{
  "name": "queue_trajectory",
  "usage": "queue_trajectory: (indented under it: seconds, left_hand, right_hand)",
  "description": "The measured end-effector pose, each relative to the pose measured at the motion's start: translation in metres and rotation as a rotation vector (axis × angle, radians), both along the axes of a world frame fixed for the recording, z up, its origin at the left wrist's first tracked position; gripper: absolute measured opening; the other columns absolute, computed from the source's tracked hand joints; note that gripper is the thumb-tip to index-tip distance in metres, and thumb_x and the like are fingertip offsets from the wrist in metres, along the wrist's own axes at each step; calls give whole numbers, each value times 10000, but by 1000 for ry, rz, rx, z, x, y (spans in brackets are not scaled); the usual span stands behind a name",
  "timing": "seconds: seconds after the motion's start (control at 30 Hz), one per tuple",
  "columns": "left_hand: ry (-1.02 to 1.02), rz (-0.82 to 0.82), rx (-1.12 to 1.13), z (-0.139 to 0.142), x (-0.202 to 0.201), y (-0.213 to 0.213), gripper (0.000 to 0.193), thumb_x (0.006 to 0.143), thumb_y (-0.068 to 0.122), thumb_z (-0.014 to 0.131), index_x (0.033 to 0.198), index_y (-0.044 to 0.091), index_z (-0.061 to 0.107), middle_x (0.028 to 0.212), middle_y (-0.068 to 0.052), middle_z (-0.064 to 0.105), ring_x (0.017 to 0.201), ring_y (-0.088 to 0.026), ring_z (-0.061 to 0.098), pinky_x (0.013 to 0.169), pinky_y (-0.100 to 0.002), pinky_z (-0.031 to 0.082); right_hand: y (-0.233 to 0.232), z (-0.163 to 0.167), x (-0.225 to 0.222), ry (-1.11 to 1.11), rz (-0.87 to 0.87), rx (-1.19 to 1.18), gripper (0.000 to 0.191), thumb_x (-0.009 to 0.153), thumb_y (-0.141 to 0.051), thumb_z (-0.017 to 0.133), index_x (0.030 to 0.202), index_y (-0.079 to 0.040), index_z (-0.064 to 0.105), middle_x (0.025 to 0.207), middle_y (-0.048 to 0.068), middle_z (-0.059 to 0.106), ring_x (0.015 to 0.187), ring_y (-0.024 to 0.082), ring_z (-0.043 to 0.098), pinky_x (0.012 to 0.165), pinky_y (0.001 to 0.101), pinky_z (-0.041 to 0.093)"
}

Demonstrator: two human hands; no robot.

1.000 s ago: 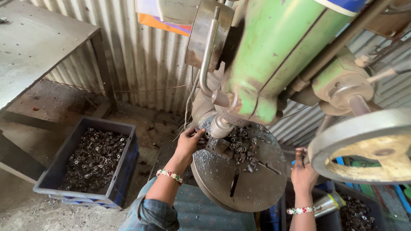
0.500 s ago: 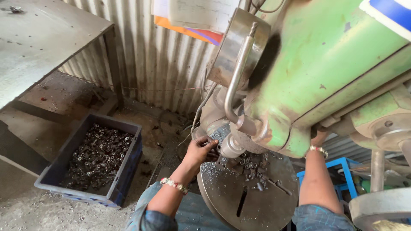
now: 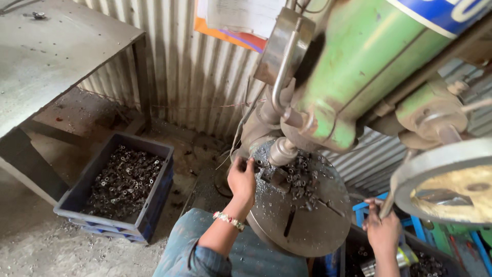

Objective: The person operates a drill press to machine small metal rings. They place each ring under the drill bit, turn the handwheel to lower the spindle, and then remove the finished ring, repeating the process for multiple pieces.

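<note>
Round steel drill table [image 3: 307, 231], centre-right of frame: surface covered in metal swarf, a heap of small metal parts [image 3: 302, 179] on its upper half, a dark clamp block [image 3: 274, 177] just left of the heap, slots visible in the bare lower part. Left hand [image 3: 242, 179] rests on the table's left edge, touching the block. Concrete floor [image 3: 41, 246], lower left: dusty, carries a dark blue plastic crate [image 3: 148, 215] full of similar small metal pieces. Grey metal bench [image 3: 51, 51], upper left: one small dark item near its far edge, too small to identify.
</note>
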State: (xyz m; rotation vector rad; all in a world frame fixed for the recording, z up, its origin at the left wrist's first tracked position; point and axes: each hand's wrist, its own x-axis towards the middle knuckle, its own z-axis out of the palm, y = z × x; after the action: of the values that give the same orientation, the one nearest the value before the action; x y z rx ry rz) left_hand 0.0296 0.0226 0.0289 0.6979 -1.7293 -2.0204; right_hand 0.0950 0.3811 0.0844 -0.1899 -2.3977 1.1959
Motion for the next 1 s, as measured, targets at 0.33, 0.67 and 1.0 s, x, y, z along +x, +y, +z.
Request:
queue_trajectory:
  seconds: [0.33,0.67,1.0]
  left_hand:
    - [197,254,156,5,4,-20,260,1019,254,609,951,4,612,843,-62,700,746,-118,637,695,-285,522]
    - [614,-150,563,72,55,-56,206,1038,226,600,962,34,604,850,-43,660,764,-120,622,740,-293,522]
    - [668,-263,632,94,97,-48,121,985,81,670,1043,-23,645,1061,-137,729,920,-171,680,863,-353,572]
  right_hand:
    - [-14,9,0,-32,-129,125,131,1051,-166,590,1054,-90,696,625,103,613,494,195,607,487,379,457]
    - [-23,13,3,-9,-151,166,110,1040,-147,607,1076,-110,704,607,131,608,503,221,629,529,386,478]
    - [-30,18,6,-12,-157,105,85,1045,-117,606,1057,-86,684,627,94,611,499,191,606,493,375,457]
